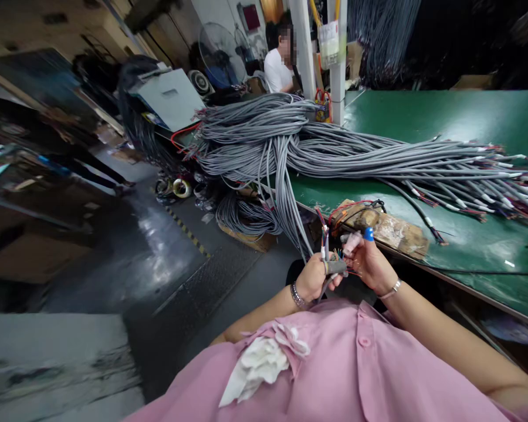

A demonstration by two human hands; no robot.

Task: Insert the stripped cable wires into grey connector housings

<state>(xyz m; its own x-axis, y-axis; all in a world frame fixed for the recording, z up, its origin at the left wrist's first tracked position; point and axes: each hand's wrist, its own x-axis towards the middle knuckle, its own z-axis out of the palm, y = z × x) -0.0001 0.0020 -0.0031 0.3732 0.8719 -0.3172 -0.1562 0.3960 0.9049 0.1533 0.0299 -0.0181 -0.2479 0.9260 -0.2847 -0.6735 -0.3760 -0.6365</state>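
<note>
My left hand (313, 279) is closed around a grey multi-core cable (322, 254), near its end. A grey cover (335, 267) lies along its thumb side; I cannot tell whether it is worn or held. Thin coloured wires (338, 255) fan out from the cable end between my hands. My right hand (373, 268) has its fingers curled at these wires and pinches some of them, partly hidden. One digit wears a blue cover (368, 234), and a pale wrap (352, 244) shows on another finger. Another cable end with red and blue wires (322, 220) sticks up beside my left hand.
A thick bundle of grey cables (334, 155) crosses the green table (475, 120), some hanging over its front edge. A taped block (393, 230) lies at that edge. Coiled cables (246, 215) rest below. A co-worker (278, 69) sits behind, near a fan (221, 55).
</note>
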